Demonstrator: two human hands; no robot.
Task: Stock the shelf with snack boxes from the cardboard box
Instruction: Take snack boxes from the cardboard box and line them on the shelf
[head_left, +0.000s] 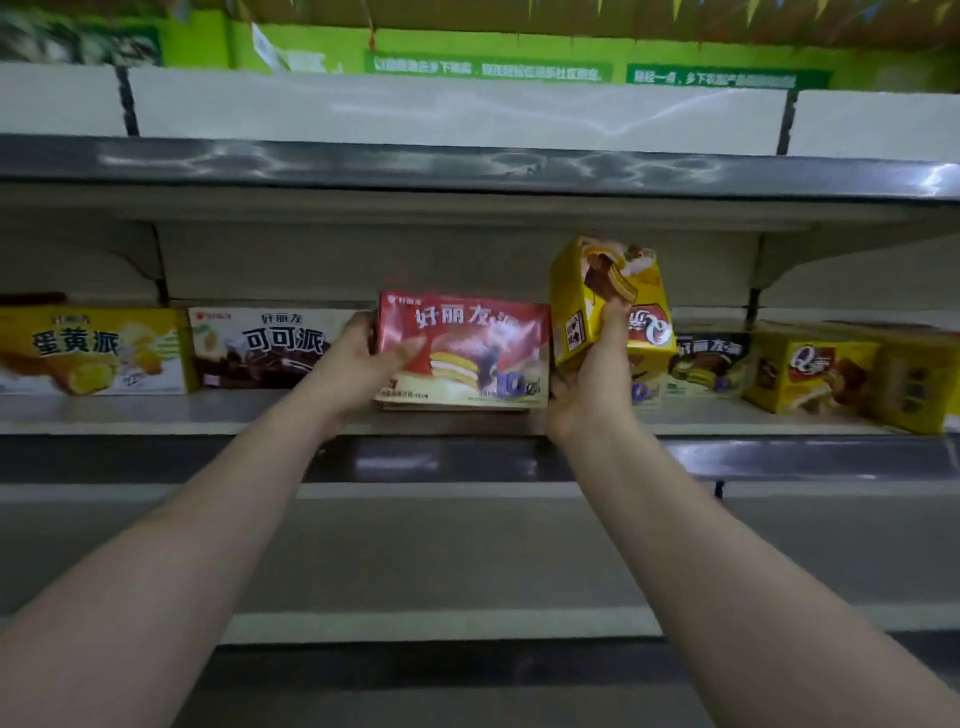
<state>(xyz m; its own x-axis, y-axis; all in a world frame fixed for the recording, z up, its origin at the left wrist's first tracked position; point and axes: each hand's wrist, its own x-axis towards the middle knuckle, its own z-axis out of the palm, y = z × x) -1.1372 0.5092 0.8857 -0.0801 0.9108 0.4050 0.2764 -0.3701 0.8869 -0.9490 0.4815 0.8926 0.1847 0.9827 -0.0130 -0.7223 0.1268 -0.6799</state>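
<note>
A red snack box (467, 348) stands on the middle shelf (156, 415), facing me. My left hand (369, 358) grips its left end, thumb across the front. My right hand (592, 379) holds a yellow snack box (597, 296) upright and tilted, just right of the red one and above the shelf. The cardboard box is out of view.
Along the same shelf stand a yellow egg-pie box (93, 351) and a cocoa-pie box (265, 345) at left, a dark box (711, 364) and yellow boxes (810, 371) at right. The upper shelf (467, 171) overhangs close above. Lower shelves lie below my arms.
</note>
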